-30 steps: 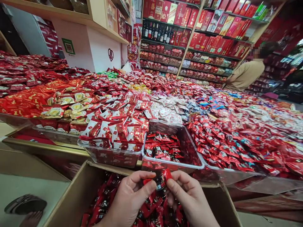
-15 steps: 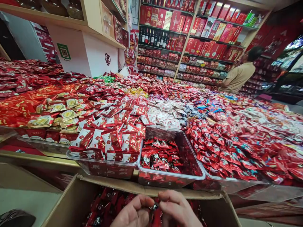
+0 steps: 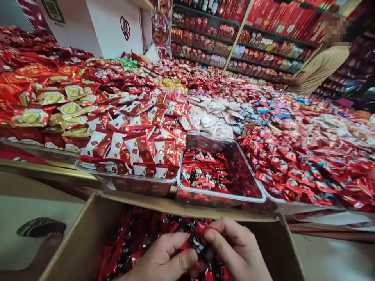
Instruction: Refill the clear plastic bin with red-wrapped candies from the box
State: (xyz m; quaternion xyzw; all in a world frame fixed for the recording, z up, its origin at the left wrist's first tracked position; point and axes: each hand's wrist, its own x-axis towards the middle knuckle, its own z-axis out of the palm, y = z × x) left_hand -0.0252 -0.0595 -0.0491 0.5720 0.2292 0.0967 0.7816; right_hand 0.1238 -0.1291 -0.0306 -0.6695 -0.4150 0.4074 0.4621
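Far to the left of the hands and below them, a foot in a dark sandal (image 3: 41, 228) rests on the pale floor, back at the edge of view now that the camera has tipped down from half a second ago. The left hand (image 3: 164, 257) sits low over the cardboard box (image 3: 84, 238), fingers curled, thumb pressing a red-and-black candy packet (image 3: 195, 239) against the right hand. That packet lies between the two hands, just above the heap of the same wrappers filling the box.

A second ago the hands held a packet raised near the box's far rim; half a second ago they had sunk almost out of view; now they are back in view, closed together on a small bunch of packets. It looks like gathering or sorting within the box, with nothing yet carried over to the display.

The right hand (image 3: 237, 249) pinches the same bunch from the other side, index finger hooked over a red wrapper end. Just beyond both hands stands the clear tray (image 3: 249, 171), partly filled with matching packets; its level seems unchanged. To its left a fuller tray of red-and-white packets (image 3: 137, 152). Far beyond and to the right, a person in a tan shirt (image 3: 319, 72) stands by the shelves.
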